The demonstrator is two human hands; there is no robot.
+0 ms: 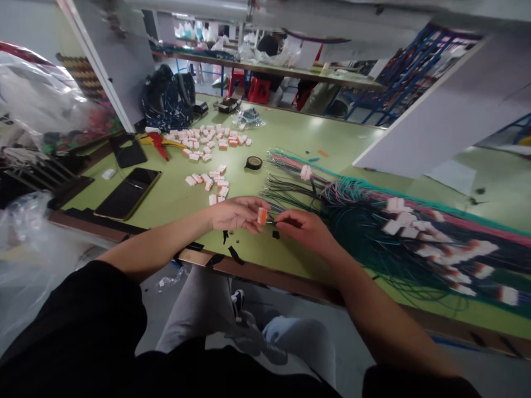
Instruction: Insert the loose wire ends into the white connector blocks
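Note:
Between the fingertips of my left hand (236, 214) is an orange and white connector (262, 216). Just to its right, my right hand (305, 228) pinches a thin wire (270, 221) whose end points at the connector. Whether the wire tip is inside the connector is too small to tell. Loose connectors (218, 179) lie beyond my left hand, with a larger group (203, 138) farther back. Bundles of green, black and pink wires (348, 193) spread to the right, many with white connectors (400, 218) on them.
A phone (128, 193) and red-yellow pliers (157, 145) lie at the left of the green table (290, 130). Black tape (253, 162) sits mid-table. A dark patterned bag (168, 97) stands at the back left. A white panel (431, 110) rises at the right. A person (269, 47) sits beyond.

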